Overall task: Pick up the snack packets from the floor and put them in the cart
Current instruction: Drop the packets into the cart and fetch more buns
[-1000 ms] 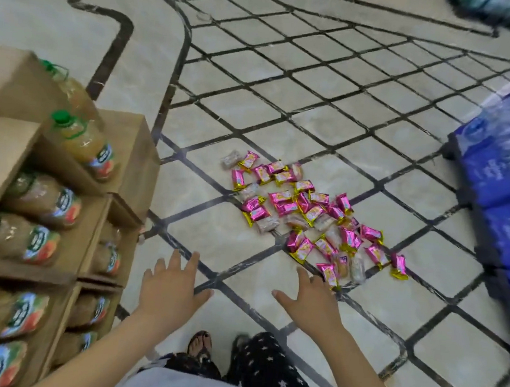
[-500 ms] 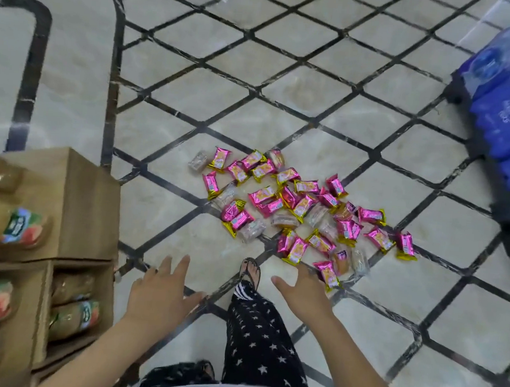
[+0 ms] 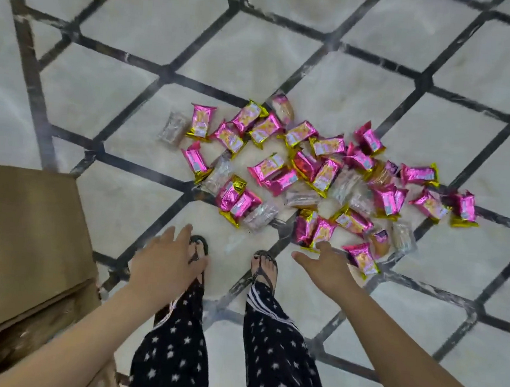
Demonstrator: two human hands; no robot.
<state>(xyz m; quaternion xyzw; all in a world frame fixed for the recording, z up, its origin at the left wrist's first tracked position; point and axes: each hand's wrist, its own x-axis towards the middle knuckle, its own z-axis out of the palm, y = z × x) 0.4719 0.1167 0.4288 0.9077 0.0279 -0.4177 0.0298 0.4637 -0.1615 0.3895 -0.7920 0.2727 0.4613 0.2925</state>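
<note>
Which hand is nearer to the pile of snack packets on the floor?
Right. The right hand is at the near edge of the pile, fingers just over it; the left hand is short of the pile, toward the cardboard box.

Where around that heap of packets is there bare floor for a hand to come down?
Bare floor lies between the cardboard box and the heap's left edge, also beyond the snack packets and just ahead of the sandalled feet. The heap's right half is crowded with overlapping packets, right where the right hand reaches.
</note>
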